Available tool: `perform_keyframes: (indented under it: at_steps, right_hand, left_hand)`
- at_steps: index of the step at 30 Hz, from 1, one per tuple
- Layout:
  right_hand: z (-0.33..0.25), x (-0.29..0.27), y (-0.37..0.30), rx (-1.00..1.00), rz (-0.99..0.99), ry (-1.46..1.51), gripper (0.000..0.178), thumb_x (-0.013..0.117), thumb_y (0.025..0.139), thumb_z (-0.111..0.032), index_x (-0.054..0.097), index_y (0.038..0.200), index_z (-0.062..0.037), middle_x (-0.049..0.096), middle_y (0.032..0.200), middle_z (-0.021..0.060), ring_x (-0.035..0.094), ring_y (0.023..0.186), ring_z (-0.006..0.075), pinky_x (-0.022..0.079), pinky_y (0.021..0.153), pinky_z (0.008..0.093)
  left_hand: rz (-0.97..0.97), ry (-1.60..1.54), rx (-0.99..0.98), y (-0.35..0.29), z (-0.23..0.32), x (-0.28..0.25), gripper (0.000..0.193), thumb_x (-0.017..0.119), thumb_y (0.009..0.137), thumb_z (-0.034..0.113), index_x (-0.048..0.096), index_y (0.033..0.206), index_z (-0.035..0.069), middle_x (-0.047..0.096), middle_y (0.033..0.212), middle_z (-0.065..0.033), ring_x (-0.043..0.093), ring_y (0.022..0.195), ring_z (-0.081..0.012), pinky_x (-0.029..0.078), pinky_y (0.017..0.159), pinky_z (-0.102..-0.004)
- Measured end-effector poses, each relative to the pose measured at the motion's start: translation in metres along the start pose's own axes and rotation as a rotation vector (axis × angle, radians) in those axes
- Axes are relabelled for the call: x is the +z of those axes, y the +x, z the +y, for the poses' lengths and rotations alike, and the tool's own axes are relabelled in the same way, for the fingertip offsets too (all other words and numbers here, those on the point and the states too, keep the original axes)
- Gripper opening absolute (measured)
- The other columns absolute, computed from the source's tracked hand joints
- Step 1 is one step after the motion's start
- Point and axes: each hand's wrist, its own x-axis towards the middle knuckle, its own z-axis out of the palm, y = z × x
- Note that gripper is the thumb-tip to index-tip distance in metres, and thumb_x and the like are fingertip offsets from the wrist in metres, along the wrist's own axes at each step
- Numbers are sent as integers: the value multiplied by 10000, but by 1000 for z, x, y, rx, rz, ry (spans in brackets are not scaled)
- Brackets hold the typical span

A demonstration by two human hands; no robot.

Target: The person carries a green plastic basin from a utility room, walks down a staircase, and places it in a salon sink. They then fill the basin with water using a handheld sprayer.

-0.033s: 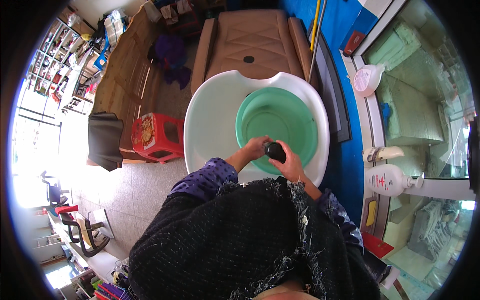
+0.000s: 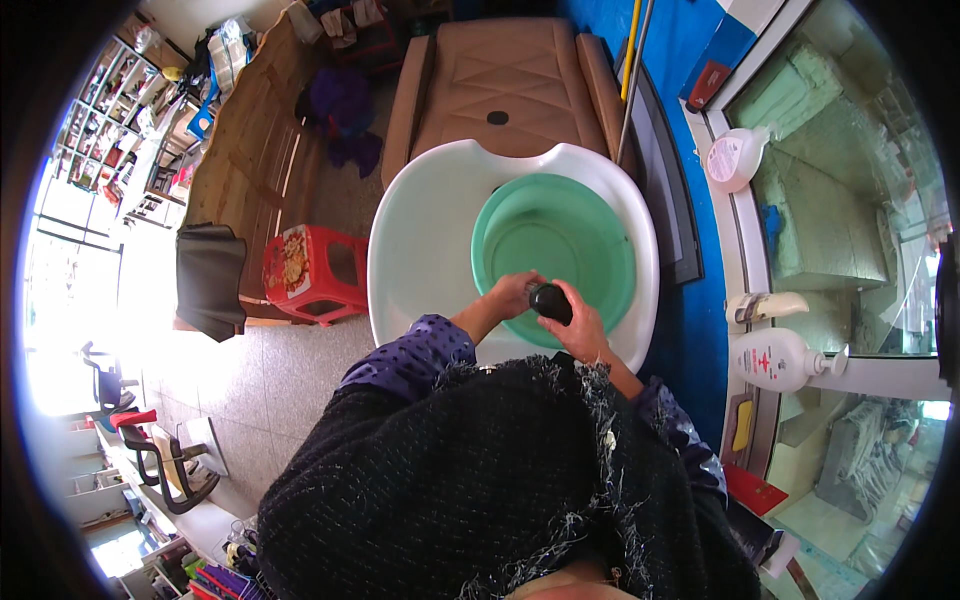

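A small, dark, rounded object point(image 2: 551, 303) is between my hands, over the near part of a green plastic basin point(image 2: 632, 262); its kind cannot be made out. My right hand point(image 2: 584, 328) has its fingers wrapped round the object's right side. On the other side, the closed fingers of my left hand point(image 2: 511, 295) meet the object's left end, where its far part is hidden. The basin stands inside a white shampoo sink point(image 2: 425, 235), toward its right side. No object shows at the basin's bottom.
Behind the sink is a brown padded chair point(image 2: 500, 80). At the left stands a red plastic stool point(image 2: 345, 267) by a wooden partition point(image 2: 235, 160). On the right ledge are a white pump bottle point(image 2: 770, 360), a pink-and-white bottle point(image 2: 733, 160) and a yellow sponge point(image 2: 742, 424).
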Motion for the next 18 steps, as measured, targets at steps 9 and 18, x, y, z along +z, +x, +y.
perform_keyframes:
  at_steps: [9,18]
  right_hand:
    - [-1,-11,11,-47,133,3,574,710,708,-200,437,1191,-50,576,1036,184,576,956,327,458,799,364]
    - [-7,-27,5,-34,187,141,564,712,709,-178,441,1181,-30,589,1010,176,596,937,275,461,794,342]
  left_hand:
    - [-19,-1344,-309,20,-7,2,149,473,863,153,532,951,48,555,863,-70,539,802,-199,466,739,-325]
    - [53,-1329,-615,24,20,-16,260,381,932,260,510,954,36,553,906,-77,528,842,-211,443,769,-347]
